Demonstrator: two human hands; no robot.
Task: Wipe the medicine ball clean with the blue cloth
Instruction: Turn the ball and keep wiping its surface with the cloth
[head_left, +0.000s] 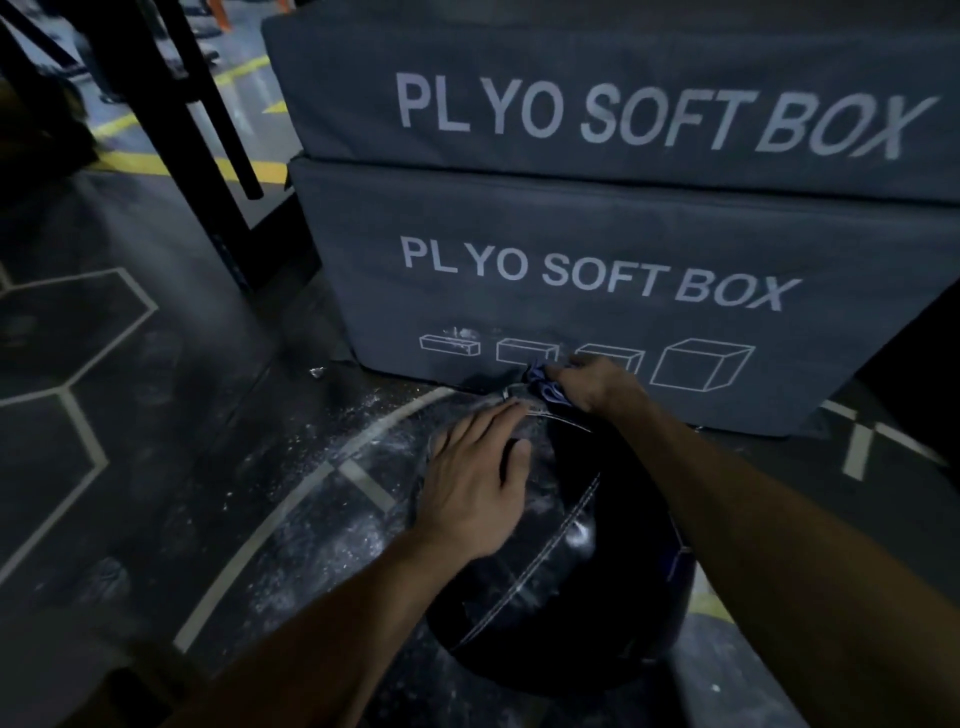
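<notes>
A black medicine ball (561, 587) with pale stitched seams sits on the dark gym floor, smeared with white dust. My left hand (475, 478) lies flat on its upper left side, fingers straight. My right hand (592, 382) reaches over the ball's far top and grips a crumpled blue cloth (545, 382) against it. Only a small bunch of the cloth shows past my fingers.
Two stacked grey plyo soft boxes (597, 249) stand right behind the ball. A black rack post (208, 135) rises at the upper left. The floor (171, 415) has pale hexagon lines and scattered white chalk dust left of the ball.
</notes>
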